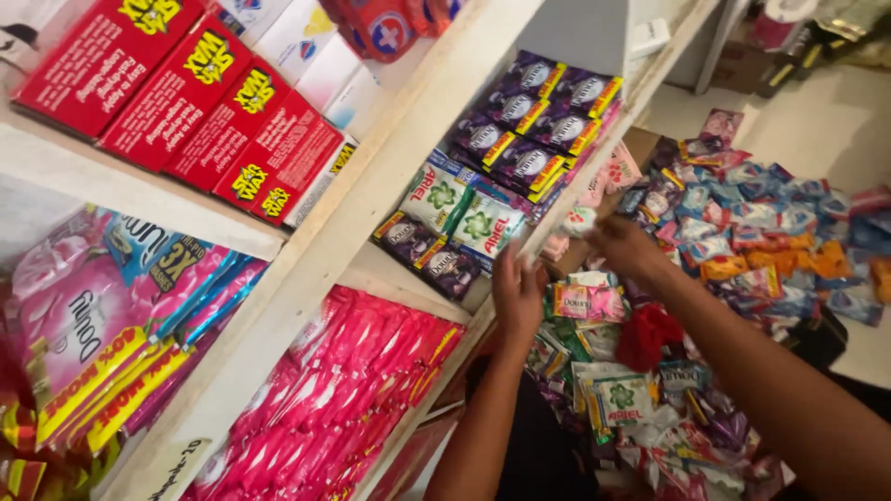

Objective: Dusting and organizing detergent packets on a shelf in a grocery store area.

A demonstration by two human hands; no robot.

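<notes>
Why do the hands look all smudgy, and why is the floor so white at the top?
In the head view the left hand and right hand are smeared by motion blur, and so are the sachets on the floor; the red boxes on the shelf look sharper; the bare floor at top right is washed out by bright light; the shelves look tilted because the camera is.

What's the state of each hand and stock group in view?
left hand: fingers on a green-white sachet at the shelf edge
right hand: over the loose sachet pile, grip unclear
red boxes: lined up on the shelf
pink sachets: stacked in rows
</notes>
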